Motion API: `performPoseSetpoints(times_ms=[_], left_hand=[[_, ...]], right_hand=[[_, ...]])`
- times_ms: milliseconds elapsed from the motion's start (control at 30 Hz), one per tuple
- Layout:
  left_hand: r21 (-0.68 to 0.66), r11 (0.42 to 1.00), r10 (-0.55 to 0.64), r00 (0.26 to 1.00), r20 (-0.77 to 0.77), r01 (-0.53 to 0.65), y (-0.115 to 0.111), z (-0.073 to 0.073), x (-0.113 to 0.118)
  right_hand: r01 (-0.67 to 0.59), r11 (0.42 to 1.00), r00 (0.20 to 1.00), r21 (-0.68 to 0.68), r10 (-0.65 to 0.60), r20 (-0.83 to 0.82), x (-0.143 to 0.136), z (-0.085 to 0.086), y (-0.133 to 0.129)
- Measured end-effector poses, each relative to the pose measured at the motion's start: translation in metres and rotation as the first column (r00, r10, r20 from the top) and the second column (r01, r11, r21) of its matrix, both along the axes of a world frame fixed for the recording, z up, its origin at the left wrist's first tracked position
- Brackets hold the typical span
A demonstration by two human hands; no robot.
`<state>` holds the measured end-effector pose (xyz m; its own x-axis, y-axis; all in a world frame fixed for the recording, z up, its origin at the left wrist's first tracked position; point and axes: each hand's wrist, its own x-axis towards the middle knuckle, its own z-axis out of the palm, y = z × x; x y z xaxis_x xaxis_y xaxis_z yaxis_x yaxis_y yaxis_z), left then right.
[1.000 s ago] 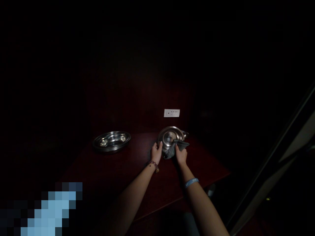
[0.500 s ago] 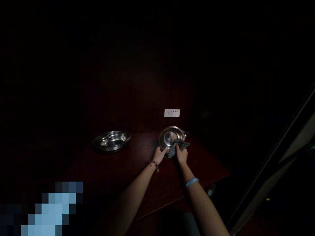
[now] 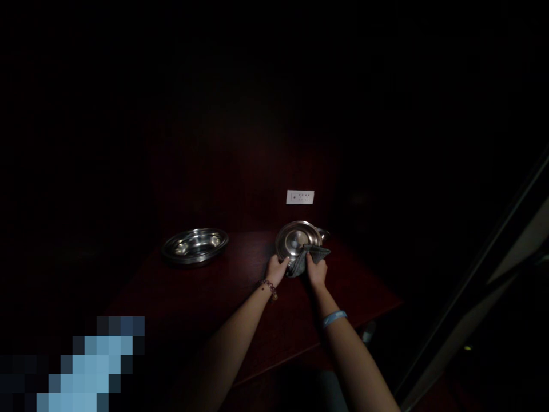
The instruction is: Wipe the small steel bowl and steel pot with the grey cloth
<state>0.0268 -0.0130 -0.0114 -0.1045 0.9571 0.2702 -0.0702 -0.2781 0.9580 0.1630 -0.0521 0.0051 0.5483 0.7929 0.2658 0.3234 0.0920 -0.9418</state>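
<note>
A shiny round metal bowl point(image 3: 297, 239) is tilted up with its inside towards me, above the dark red table point(image 3: 253, 297). My left hand point(image 3: 277, 270), with a beaded bracelet at the wrist, grips the bowl's lower left rim. Its thumb shows on the near side; the other fingers are hidden. In my right hand point(image 3: 316, 271) is a folded grey cloth point(image 3: 305, 258), pressed against the bowl's lower right rim. A blue band circles that wrist. Behind the bowl, another metal piece point(image 3: 323, 234) shows only in part.
Several nested metal bowls point(image 3: 195, 247) stand on the table at the left. A white power socket point(image 3: 300, 197) is set in the dark wall at the back. To the right rises a slanted pale-edged frame point(image 3: 476, 292). The room is very dark.
The bowl and my left hand have shifted very slightly to the left. My right hand and the cloth stay nearly in place.
</note>
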Motion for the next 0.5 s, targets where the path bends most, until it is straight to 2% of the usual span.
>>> performPoseSetpoints(times_ms=[167,367,500], left_hand=[[0.008,0.995,0.103,0.995,-0.009,-0.103,0.0071,-0.0049,-0.001],[0.137,0.968,0.215,0.976,-0.032,-0.209,0.007,-0.0053,-0.0048],[0.156,0.969,0.198,0.979,-0.043,-0.189,0.0022,-0.0016,-0.0056]], right_hand=[[-0.008,1.0,1.0,0.01,0.008,0.008,-0.0014,0.0021,-0.0016],[-0.008,1.0,0.999,0.003,0.008,0.038,-0.0024,0.0026,-0.0016],[-0.008,1.0,1.0,0.005,0.008,0.025,-0.0023,0.0024,-0.0009]])
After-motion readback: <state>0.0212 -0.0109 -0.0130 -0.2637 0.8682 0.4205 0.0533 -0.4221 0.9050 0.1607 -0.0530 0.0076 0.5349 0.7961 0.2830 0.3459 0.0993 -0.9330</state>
